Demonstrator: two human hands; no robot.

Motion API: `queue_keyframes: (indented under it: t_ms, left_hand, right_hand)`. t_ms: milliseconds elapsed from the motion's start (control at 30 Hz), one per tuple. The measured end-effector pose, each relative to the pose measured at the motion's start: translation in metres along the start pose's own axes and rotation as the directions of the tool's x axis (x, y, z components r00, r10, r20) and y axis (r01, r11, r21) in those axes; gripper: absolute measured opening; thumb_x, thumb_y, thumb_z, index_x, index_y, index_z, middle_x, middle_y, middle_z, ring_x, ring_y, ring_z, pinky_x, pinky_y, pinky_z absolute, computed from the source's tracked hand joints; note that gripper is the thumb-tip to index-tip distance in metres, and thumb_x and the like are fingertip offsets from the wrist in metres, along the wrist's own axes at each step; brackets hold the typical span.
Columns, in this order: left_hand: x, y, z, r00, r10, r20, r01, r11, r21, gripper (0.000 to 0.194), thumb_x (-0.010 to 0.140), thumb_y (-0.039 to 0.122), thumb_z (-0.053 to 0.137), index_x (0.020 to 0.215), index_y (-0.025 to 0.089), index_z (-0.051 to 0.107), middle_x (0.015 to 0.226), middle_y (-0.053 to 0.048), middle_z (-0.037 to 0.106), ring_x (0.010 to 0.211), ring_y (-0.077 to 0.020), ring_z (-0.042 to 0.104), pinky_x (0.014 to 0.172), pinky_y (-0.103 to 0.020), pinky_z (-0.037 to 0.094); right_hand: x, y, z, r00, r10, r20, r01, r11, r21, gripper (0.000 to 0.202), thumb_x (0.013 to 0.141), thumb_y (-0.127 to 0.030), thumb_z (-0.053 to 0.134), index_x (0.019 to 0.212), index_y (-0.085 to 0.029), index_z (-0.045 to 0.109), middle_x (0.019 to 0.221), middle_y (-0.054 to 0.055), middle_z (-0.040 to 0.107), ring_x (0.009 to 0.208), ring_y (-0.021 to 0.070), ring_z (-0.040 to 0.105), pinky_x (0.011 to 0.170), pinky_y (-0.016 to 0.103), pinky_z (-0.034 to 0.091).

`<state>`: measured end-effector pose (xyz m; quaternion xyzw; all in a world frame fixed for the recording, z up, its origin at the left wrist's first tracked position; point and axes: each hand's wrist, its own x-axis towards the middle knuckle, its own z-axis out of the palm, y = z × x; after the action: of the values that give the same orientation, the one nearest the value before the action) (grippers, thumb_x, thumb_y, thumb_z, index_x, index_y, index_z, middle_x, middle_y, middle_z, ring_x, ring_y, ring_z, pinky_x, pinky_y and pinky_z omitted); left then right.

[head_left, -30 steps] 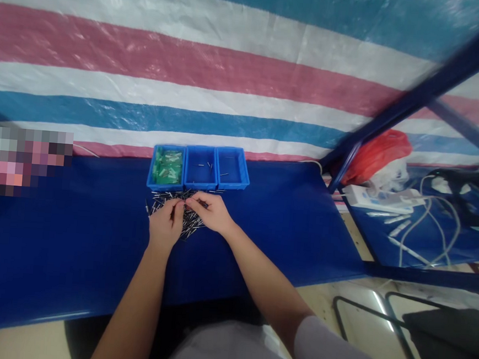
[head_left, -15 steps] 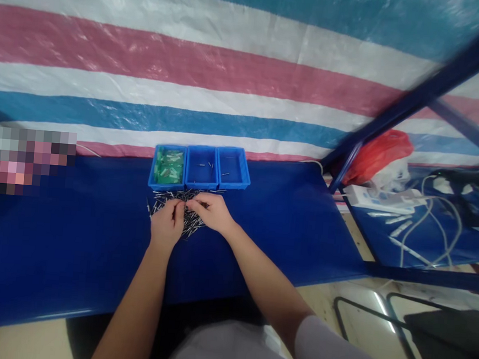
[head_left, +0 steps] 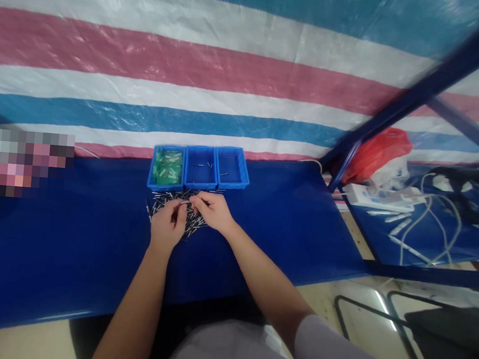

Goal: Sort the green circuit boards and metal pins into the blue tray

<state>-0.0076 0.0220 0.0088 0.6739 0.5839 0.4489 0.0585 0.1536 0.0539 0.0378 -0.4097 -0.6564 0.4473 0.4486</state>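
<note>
My left hand (head_left: 166, 221) and my right hand (head_left: 214, 210) meet above a loose pile of thin black and silver rods (head_left: 197, 223) on the blue table. A small thin metal rod (head_left: 185, 202) shows between the fingertips, pinched from both sides. Its exact kind is too small to tell. Just beyond the pile stand three blue bins in a row. Several clear green-tinted pieces fill the left bin (head_left: 150, 178). A few thin rods lie in the middle bin (head_left: 201, 176) and in the right bin (head_left: 234, 173).
The blue table (head_left: 73, 233) runs up to a striped plastic sheet (head_left: 213, 97) at the back. At right are a blue metal frame (head_left: 399, 101), a red bag (head_left: 380, 152), a white power strip (head_left: 371, 196) with cables, and a black-framed chair (head_left: 402, 325) below.
My right fingertips have drawn slightly away from my left ones, and the thin metal rod now shows between them. The bins and pile stay as they were.
</note>
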Motion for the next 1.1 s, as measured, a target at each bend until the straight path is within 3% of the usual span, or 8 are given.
queue_keyframes:
  t_ms: [200, 367, 467, 600, 933, 1100]
  left_hand:
    - [0.0003, -0.0016, 0.0001, 1.000, 0.021, -0.010, -0.021, 1.000, -0.007, 0.024, 0.094, 0.036, 0.054, 0.104, 0.021, 0.069, 0.092, -0.003, 0.075, 0.071, -0.0111, 0.068, 0.069, -0.021, 0.049]
    - [0.0010, -0.0070, 0.0019, 1.000, -0.005, -0.016, 0.006, 0.997, 0.075, 0.026, 0.095, 0.038, 0.051, 0.099, 0.019, 0.069, 0.083, -0.004, 0.074, 0.068, -0.0124, 0.067, 0.066, -0.022, 0.047]
    - [0.0009, -0.0081, 0.0026, 1.000, -0.017, -0.012, 0.018, 0.995, 0.093, 0.028, 0.095, 0.040, 0.051, 0.098, 0.019, 0.069, 0.082, -0.004, 0.073, 0.067, -0.0126, 0.067, 0.066, -0.022, 0.045]
    - [0.0003, -0.0078, 0.0024, 1.000, -0.027, 0.005, 0.026, 0.996, 0.084, 0.030, 0.095, 0.042, 0.051, 0.098, 0.019, 0.070, 0.081, -0.003, 0.073, 0.066, -0.0118, 0.065, 0.065, -0.021, 0.045]
    - [0.0020, -0.0052, 0.0004, 0.999, -0.009, 0.044, 0.007, 0.999, 0.050, 0.030, 0.094, 0.043, 0.052, 0.098, 0.020, 0.071, 0.084, -0.004, 0.075, 0.072, -0.0133, 0.068, 0.069, -0.023, 0.048]
    - [0.0011, -0.0002, -0.0005, 0.999, -0.009, 0.036, 0.009, 1.000, 0.002, 0.029, 0.094, 0.040, 0.052, 0.105, 0.020, 0.070, 0.085, -0.003, 0.074, 0.070, -0.0116, 0.067, 0.069, -0.022, 0.049]
  right_hand:
    - [0.0004, 0.0016, -0.0015, 0.999, 0.028, 0.046, -0.028, 1.000, 0.002, 0.044, 0.097, -0.046, 0.054, 0.066, -0.017, 0.066, 0.060, -0.001, 0.064, 0.057, 0.0097, 0.061, 0.062, 0.021, 0.048]
    - [0.0011, 0.0047, -0.0026, 0.978, -0.208, -0.002, 0.204, 0.960, -0.192, 0.018, 0.092, -0.036, 0.065, 0.099, -0.021, 0.074, 0.092, 0.004, 0.074, 0.081, 0.0141, 0.065, 0.075, 0.025, 0.052]
    - [0.0015, 0.0082, -0.0020, 0.940, -0.341, 0.003, 0.331, 0.909, -0.255, 0.015, 0.092, -0.031, 0.066, 0.101, -0.023, 0.075, 0.099, 0.005, 0.073, 0.096, 0.0169, 0.065, 0.088, 0.031, 0.053]
    - [0.0017, 0.0098, -0.0005, 0.919, -0.394, -0.031, 0.365, 0.875, -0.317, 0.013, 0.091, -0.029, 0.068, 0.097, -0.022, 0.077, 0.098, 0.006, 0.071, 0.097, 0.0174, 0.063, 0.090, 0.035, 0.053]
    - [-0.0001, 0.0076, -0.0008, 0.945, -0.326, 0.024, 0.322, 0.917, -0.236, 0.017, 0.090, -0.023, 0.064, 0.101, -0.025, 0.076, 0.093, 0.005, 0.075, 0.093, 0.0201, 0.063, 0.090, 0.040, 0.053]
    - [-0.0019, 0.0016, 0.0018, 0.989, -0.106, -0.104, 0.103, 0.994, -0.035, 0.015, 0.083, -0.032, 0.070, 0.091, -0.020, 0.073, 0.091, 0.006, 0.075, 0.084, 0.0174, 0.068, 0.077, 0.031, 0.055]
